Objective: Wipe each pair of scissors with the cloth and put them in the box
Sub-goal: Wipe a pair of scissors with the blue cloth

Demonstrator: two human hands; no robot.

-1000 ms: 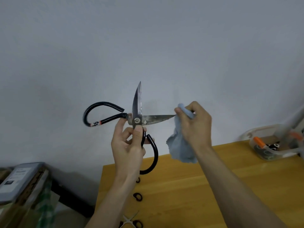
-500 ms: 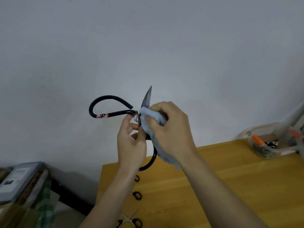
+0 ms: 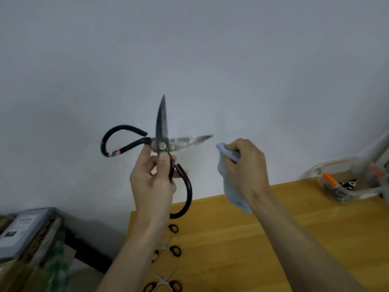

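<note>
Large black-handled scissors point(image 3: 162, 144) are held up in front of the pale wall point(image 3: 189, 49), above the near-left corner of the wooden table point(image 3: 252, 239), blades spread wide: one blade points to 12 o'clock, the other to 3 o'clock and is blurred. One handle loop curls out toward 9 o'clock, the other hangs toward 6 o'clock. The scissors are pinched just below the pivot by the left hand point(image 3: 152, 182), thumb and fingers curled round the lower handle shank. At 3 o'clock from the scissors, apart from the blade tip, a light blue cloth point(image 3: 231, 186) is gripped in the right hand point(image 3: 245, 167), fingers closed on its bunched upper part, the rest drooping toward the table. Smaller scissors point(image 3: 171, 249) with black loops are laid in a line along the table's left edge, at 6 o'clock. A clear plastic box point(image 3: 345, 186) is seen at the table's far right, at 3 o'clock, with dark-handled items inside. A grey case point(image 3: 23, 230) is noted at 8 o'clock, off the table.
</note>
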